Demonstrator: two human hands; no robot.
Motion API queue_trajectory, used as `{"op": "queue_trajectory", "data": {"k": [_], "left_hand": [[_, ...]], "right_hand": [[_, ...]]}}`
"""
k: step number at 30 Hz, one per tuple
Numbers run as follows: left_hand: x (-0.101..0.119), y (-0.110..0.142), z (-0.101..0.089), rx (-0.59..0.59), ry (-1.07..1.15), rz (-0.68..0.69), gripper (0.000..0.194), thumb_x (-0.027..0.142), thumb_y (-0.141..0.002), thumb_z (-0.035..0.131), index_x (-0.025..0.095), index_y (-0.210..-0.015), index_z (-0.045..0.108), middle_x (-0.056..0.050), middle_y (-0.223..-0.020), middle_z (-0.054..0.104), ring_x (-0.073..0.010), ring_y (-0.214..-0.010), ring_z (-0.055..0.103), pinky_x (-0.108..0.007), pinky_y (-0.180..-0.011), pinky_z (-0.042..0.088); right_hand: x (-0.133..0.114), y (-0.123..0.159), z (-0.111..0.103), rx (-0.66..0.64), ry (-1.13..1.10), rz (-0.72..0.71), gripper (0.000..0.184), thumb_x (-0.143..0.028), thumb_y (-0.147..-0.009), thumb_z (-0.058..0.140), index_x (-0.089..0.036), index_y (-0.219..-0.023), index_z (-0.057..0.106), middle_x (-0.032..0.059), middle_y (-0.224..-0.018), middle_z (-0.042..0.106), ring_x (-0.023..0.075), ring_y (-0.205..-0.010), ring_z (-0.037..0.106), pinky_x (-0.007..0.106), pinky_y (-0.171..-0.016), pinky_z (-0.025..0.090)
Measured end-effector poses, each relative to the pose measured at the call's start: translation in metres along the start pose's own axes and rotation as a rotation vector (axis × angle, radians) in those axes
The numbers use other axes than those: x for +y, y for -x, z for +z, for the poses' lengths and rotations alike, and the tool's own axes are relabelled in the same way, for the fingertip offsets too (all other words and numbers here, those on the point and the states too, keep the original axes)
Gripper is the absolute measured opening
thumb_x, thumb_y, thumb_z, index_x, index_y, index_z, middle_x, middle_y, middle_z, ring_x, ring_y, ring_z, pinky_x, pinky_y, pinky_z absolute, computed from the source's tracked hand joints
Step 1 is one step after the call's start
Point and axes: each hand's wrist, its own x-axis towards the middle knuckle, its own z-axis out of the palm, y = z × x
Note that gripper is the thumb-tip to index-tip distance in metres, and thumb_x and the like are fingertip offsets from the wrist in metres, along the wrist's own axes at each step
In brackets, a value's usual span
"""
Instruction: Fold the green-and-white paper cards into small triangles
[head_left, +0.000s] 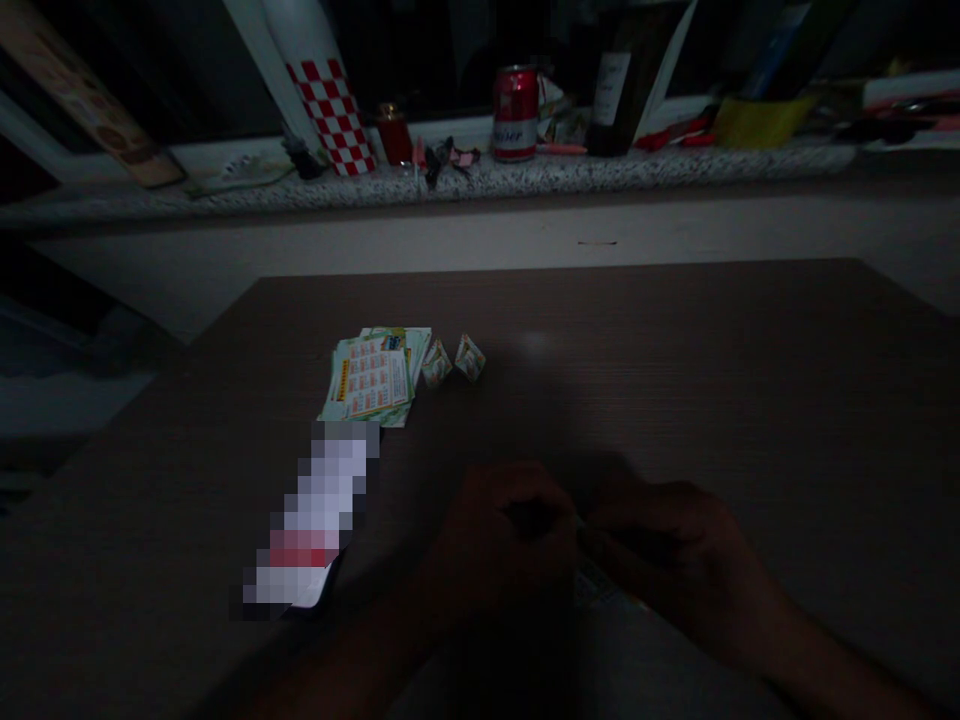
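On the bench (712,340), both hands work close together, on the side away from the back edge. The left hand (517,530) has its grip closed, with thumb and finger pinching a printed slip (596,588); the right hand (682,560) pinches the same slip from the other side. The slip is between the fingertips and partly below them, but it is too dark to tell its exact shape.

Nearer to the far left corner lies a stack of printed sheets (371,375), and just beside it, toward the right edge, two folded pieces (470,357). A phone (319,510) lies below the stack, toward the left edge.

I judge that the step in hand is the folding or shaping of this slip, because the two pieces look folded from similar paper. The next move seems to call for a steady left grip, while the right fingertips press the paper carefully, without tearing it.
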Motion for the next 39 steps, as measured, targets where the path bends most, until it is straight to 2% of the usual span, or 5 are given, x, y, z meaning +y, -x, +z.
{"op": "queue_trajectory", "data": {"k": [6, 17, 21, 30, 39], "left_hand": [[-0.0042, -0.0007, 0.0024, 0.005, 0.189, -0.103, 0.009, 0.006, -0.067, 0.064, 0.014, -0.068, 0.067, 0.0, -0.068, 0.062, -0.0091, -0.063, 0.054, -0.018, -0.057, 0.04], [-0.0069, 0.0005, 0.0055, 0.011, 0.291, -0.203, 0.013, 0.004, -0.065, 0.066, 0.014, -0.072, 0.069, 0.001, -0.071, 0.064, -0.009, -0.064, 0.057, -0.018, -0.058, 0.043], [-0.0072, 0.0004, 0.0043, 0.002, 0.332, -0.228, 0.012, 0.008, -0.067, 0.068, 0.014, -0.077, 0.069, 0.0, -0.074, 0.066, -0.0098, -0.066, 0.058, -0.019, -0.06, 0.044], [-0.0054, 0.0013, 0.0027, -0.007, 0.169, -0.182, 0.009, 0.013, -0.072, 0.065, 0.015, -0.078, 0.07, -0.001, -0.074, 0.07, -0.0117, -0.068, 0.062, -0.019, -0.06, 0.047], [-0.0041, 0.0002, 0.0034, -0.008, 0.234, -0.253, 0.007, 0.011, -0.067, 0.069, 0.013, -0.074, 0.07, 0.0, -0.068, 0.067, -0.0093, -0.061, 0.059, -0.017, -0.054, 0.043]], "right_hand": [[0.0029, 0.0017, 0.0001, 0.025, -0.013, 0.029, 0.014, -0.017, -0.083, 0.062, -0.019, -0.071, 0.068, -0.0022, -0.06, 0.058, 0.0081, -0.054, 0.052, 0.02, -0.047, 0.037], [0.0057, 0.0009, 0.0007, 0.056, -0.045, 0.007, 0.013, -0.019, -0.083, 0.062, -0.018, -0.073, 0.07, 0.0003, -0.062, 0.062, 0.01, -0.055, 0.055, 0.021, -0.048, 0.041], [0.0032, -0.0003, 0.0001, 0.082, -0.052, 0.064, 0.017, -0.023, -0.083, 0.062, -0.018, -0.069, 0.069, 0.0003, -0.059, 0.06, 0.0105, -0.053, 0.054, 0.022, -0.047, 0.042], [0.0027, 0.0001, -0.0012, 0.057, -0.02, 0.077, 0.017, -0.024, -0.084, 0.062, -0.019, -0.069, 0.07, 0.0003, -0.06, 0.062, 0.011, -0.054, 0.055, 0.022, -0.047, 0.041], [0.0042, 0.0013, -0.0018, 0.055, -0.002, 0.043, 0.013, -0.02, -0.083, 0.063, -0.019, -0.072, 0.07, 0.0003, -0.062, 0.061, 0.0117, -0.057, 0.055, 0.022, -0.05, 0.041]]}}
